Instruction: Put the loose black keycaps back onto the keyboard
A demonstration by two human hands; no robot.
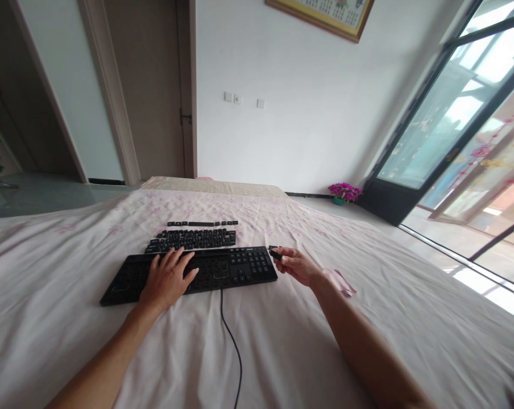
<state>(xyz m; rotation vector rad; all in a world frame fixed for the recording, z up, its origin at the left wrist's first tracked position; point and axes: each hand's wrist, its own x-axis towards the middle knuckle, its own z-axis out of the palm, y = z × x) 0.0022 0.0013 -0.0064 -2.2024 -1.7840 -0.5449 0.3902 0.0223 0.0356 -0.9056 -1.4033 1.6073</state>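
A cable (230, 331) is draped over wrinkled cloth (291, 352). On the partly bare keyboard (214, 268), the left hand (167, 278) is laid spread; just off the keyboard's right end, a small black piece (276, 254) is pinched by the right hand (296, 265). If the soft cloth is tugged, the loose keycaps (193, 238) lined up beyond could be scattered. Farther off, a white wall (282, 68) is flanked by doors (148, 91).

The cloth (282, 341) looks like soft, matt fabric, rough with creases. Midway between its side edges, the keyboard (210, 270) is of hard plastic with a dull sheen; nearer the far edge, the loose keys (193, 238) look matt plastic. The cable (233, 338) is smooth-sheathed. Past the far left corner, the floor (95, 197) shines; beyond the right edge stands smooth, clear glass (444, 125).
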